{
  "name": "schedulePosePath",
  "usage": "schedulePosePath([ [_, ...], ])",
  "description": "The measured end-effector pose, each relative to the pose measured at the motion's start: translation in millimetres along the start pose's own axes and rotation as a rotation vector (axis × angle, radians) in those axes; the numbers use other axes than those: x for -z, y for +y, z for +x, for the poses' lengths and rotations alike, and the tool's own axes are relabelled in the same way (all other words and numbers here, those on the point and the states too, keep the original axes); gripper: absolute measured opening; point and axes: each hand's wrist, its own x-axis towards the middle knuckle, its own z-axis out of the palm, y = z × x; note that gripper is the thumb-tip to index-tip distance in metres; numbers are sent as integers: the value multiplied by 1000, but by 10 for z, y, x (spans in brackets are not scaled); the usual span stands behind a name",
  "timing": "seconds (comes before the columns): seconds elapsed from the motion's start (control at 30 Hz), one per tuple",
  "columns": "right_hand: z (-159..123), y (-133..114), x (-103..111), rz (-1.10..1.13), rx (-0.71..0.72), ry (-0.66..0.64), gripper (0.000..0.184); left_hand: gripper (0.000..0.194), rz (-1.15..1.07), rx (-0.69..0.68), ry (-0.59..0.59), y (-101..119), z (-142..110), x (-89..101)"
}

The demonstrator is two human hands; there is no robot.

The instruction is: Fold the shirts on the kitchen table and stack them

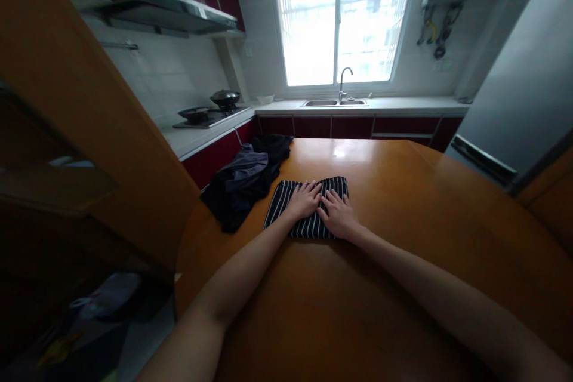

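A black garment with white stripes point(308, 228) lies folded into a flat, roughly rectangular shape on the wooden table point(403, 191). My left hand point(305, 199) rests flat on its middle, fingers spread and pointing away from me. On its right part lies my right hand point(339, 213), also flat with the fingers apart, its fingertips close to those of the left. Neither hand grips the cloth. Both cover part of the stripes.
Dark crumpled clothes point(244, 173) lie at the table's left edge. Behind the table runs a counter with a sink point(320, 103) and faucet point(342, 80). Pans stand on the stove point(210, 118) at left; a fridge point(523, 71) stands at right. A wooden partition point(134, 149) borders the left.
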Motion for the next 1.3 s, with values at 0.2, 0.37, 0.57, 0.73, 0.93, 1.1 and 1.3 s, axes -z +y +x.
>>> schedulePosePath([
  [0.2,-176,120,6,7,-15,33,58,53,-132,142,-10,-459,-232,80],
  [0.37,-396,107,-21,-13,48,56,60,52,-264,275,8,-712,-352,123],
  [0.57,-602,-21,40,-66,176,95,69,47,-374,402,182,-902,-395,370],
  [0.73,-610,-47,84,-101,265,80,68,26,-501,502,131,-1053,-537,568],
  [0.93,-610,-47,76,-122,239,69,62,18,-619,568,-10,-918,-563,444],
  [1.1,-607,-67,81,-102,229,61,61,20,-574,599,-7,-940,-558,420],
  [1.3,-603,-55,65,-87,221,51,61,24,-603,584,6,-944,-535,368],
])
